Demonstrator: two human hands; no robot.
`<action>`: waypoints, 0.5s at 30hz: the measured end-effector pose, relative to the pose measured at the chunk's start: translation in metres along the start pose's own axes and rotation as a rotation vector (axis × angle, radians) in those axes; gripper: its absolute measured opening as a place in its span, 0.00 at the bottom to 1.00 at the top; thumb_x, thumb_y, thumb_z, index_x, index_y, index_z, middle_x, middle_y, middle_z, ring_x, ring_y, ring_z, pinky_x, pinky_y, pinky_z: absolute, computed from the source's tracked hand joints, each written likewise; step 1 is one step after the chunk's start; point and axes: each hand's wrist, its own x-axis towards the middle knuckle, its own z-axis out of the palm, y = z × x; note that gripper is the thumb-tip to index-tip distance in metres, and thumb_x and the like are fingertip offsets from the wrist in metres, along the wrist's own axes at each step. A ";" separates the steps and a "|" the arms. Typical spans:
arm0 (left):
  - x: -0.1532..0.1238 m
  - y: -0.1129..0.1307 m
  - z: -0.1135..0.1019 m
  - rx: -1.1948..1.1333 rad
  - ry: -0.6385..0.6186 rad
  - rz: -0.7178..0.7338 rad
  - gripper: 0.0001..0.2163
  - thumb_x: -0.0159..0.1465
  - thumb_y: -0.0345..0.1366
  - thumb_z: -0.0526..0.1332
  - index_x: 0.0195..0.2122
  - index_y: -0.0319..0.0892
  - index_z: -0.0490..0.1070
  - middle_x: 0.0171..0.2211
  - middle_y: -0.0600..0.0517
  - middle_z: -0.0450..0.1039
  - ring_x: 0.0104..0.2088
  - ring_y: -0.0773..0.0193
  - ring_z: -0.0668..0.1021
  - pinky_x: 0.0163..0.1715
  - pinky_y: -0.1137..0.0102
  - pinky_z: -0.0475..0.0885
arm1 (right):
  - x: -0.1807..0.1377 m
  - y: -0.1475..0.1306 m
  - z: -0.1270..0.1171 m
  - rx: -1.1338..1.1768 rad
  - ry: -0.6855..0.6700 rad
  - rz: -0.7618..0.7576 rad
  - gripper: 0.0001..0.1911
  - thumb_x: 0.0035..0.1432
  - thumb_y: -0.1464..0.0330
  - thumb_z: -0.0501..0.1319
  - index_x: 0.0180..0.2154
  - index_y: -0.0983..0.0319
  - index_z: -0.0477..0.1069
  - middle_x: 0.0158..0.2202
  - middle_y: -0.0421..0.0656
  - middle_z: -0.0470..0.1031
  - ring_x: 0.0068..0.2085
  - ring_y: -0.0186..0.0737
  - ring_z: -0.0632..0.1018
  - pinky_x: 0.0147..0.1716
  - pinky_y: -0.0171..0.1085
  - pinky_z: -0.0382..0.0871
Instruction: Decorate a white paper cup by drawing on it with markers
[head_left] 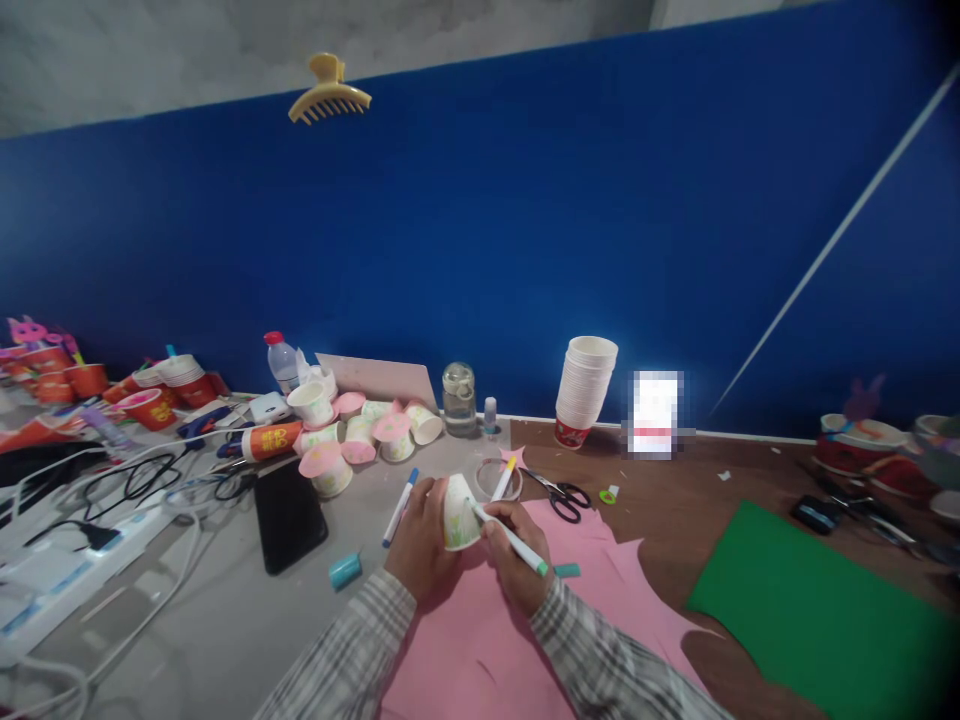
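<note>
Our left hand [416, 545] is wrapped around a white paper cup with a green pattern [461, 520], narrower end up, above the far left part of a large pink paper sheet [465, 650]. Our right hand [520, 560] pinches a slim white marker with a green end [517, 542], its tip at the cup's side; we cannot tell whether it touches.

The pink sheet's right edge is jagged, its points reaching over the brown tabletop [652, 530]. Black-handled metal scissors [568, 500] lie across its far edge, leaving our right hand little room that way. Left of the sheet are a white marker with a blue cap [400, 508], a short teal cylinder [345, 572] and, farther out, a flat black phone [291, 515], with grey tabletop [247, 630] between phone and sheet. Right of the sheet, a brown strip gives us sideways room before the edge of a green rectangular sheet [817, 610]. Well beyond the sheet, a tall stack of white paper cups [586, 390] stands near the blue panel [487, 230].
</note>
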 end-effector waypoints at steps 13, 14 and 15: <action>0.001 0.001 0.002 0.011 0.018 -0.002 0.35 0.46 0.35 0.63 0.54 0.45 0.48 0.49 0.43 0.56 0.50 0.48 0.65 0.47 0.53 0.66 | -0.004 0.000 -0.001 0.063 -0.014 0.022 0.08 0.48 0.66 0.59 0.32 0.61 0.72 0.20 0.37 0.73 0.15 0.34 0.69 0.13 0.30 0.64; 0.001 0.001 0.002 0.009 0.019 -0.001 0.35 0.46 0.36 0.63 0.54 0.45 0.48 0.49 0.43 0.56 0.50 0.48 0.65 0.47 0.53 0.66 | -0.003 0.000 0.000 0.059 -0.004 0.028 0.09 0.48 0.66 0.59 0.32 0.62 0.72 0.20 0.38 0.73 0.16 0.35 0.69 0.13 0.30 0.64; 0.001 0.001 0.001 0.007 0.018 -0.004 0.35 0.46 0.36 0.63 0.54 0.45 0.48 0.49 0.44 0.56 0.50 0.48 0.65 0.47 0.53 0.66 | -0.003 0.000 0.000 0.056 0.005 0.032 0.09 0.47 0.66 0.59 0.32 0.62 0.73 0.20 0.38 0.73 0.16 0.35 0.69 0.13 0.30 0.64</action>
